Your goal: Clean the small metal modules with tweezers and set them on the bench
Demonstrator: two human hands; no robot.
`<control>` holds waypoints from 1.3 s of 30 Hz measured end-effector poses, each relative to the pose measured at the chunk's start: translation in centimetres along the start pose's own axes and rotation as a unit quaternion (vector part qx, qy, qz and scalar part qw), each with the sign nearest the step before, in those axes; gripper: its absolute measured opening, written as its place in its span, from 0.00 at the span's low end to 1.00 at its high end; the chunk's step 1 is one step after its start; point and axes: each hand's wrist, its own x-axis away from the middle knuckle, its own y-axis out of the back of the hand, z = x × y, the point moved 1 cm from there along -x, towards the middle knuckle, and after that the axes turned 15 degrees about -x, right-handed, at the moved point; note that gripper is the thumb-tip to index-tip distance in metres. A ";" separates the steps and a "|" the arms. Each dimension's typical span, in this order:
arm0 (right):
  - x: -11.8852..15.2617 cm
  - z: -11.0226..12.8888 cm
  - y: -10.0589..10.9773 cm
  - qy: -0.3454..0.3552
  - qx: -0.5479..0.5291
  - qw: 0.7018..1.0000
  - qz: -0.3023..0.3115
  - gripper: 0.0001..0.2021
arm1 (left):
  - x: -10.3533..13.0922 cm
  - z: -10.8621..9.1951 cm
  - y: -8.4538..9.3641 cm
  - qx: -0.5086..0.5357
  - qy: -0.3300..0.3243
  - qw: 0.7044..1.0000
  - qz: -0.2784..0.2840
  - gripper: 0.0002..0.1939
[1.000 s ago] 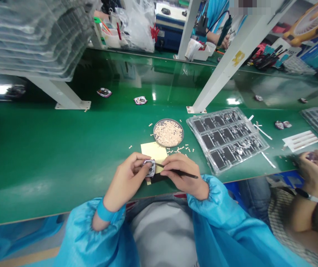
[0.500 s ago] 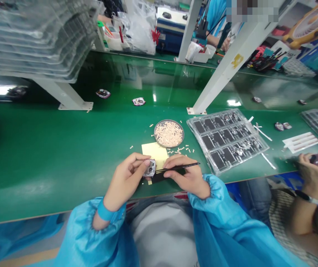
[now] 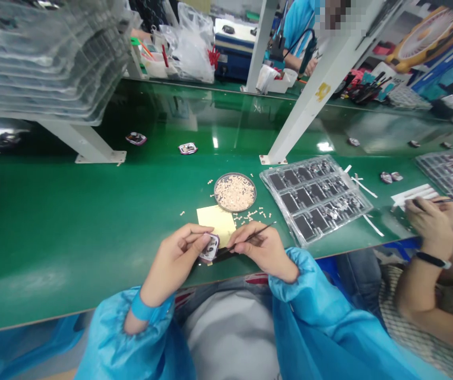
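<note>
At the upper left rises a stack of clear plastic trays point(image 3: 44, 68); I can't make out what is inside. In the middle, a round dish point(image 3: 255, 196) is full of small pale pieces mixed with dark ones; more pale pieces point(image 3: 252, 215) lie loose just beside it. To its right, a clear compartment tray point(image 3: 285, 215) holds dark flat panels in rows, with shiny metallic parts toward its right side.

My left hand point(image 3: 179, 256) is closed in a pinch, thumb and fingers gripping a small rounded casing point(image 3: 210, 247) by its left side, held above the bench point(image 3: 103, 227) near its front edge. My right hand point(image 3: 264, 248) grasps a thin black tool point(image 3: 264, 229) between thumb and fingers, its working end pointing toward the casing's right side.

My left fingers cover part of the casing, and the yellow paper point(image 3: 216, 224) is partly hidden behind my hands. The tool's tip is lost against something dark, so I can't tell whether it touches the casing.
</note>
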 end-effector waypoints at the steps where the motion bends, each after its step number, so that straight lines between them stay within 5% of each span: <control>1: 0.2 0.0 0.0 -0.014 -0.024 1.000 0.005 0.14 | 0.0 -0.1 0.1 -0.001 -0.001 1.000 0.003 0.19; 8: 1.9 2.9 0.9 -0.021 -0.006 0.998 0.053 0.17 | 0.3 -0.4 0.6 -0.029 -0.003 1.000 0.006 0.19; 12: 2.0 8.8 4.5 0.094 0.121 0.987 -0.048 0.21 | 0.5 -0.2 1.1 -0.008 -0.015 0.999 0.029 0.22; 14: 1.4 12.5 7.3 0.207 0.269 0.925 -0.173 0.19 | 0.4 -0.1 1.2 0.003 -0.010 0.999 0.046 0.28; 16: 0.0 15.8 10.4 0.250 0.451 0.812 -0.274 0.19 | 0.3 -0.1 1.0 -0.021 0.006 0.998 0.056 0.33; 19: -3.5 18.3 15.0 0.097 0.666 0.674 -0.306 0.15 | 0.0 0.1 0.5 -0.078 0.017 0.995 0.060 0.30; 21: -5.9 18.5 17.6 -0.006 0.713 0.634 -0.300 0.13 | -0.1 0.2 0.1 -0.097 0.013 0.993 0.059 0.27; 27: -10.0 17.8 21.2 -0.073 0.719 0.633 -0.277 0.17 | -0.2 -0.1 -0.2 -0.091 0.012 0.994 0.065 0.28; 34: -8.9 18.3 18.7 -0.020 0.717 0.634 -0.290 0.11 | 0.0 -0.8 -0.5 0.000 0.004 0.999 0.053 0.21; 36: -7.6 17.5 16.4 0.045 0.679 0.678 -0.277 0.10 | 0.2 -0.8 -0.6 0.022 0.004 0.999 0.047 0.21; 39: -4.6 14.9 11.5 0.139 0.544 0.805 -0.191 0.10 | 0.4 -0.8 -0.7 0.044 0.002 0.998 0.039 0.22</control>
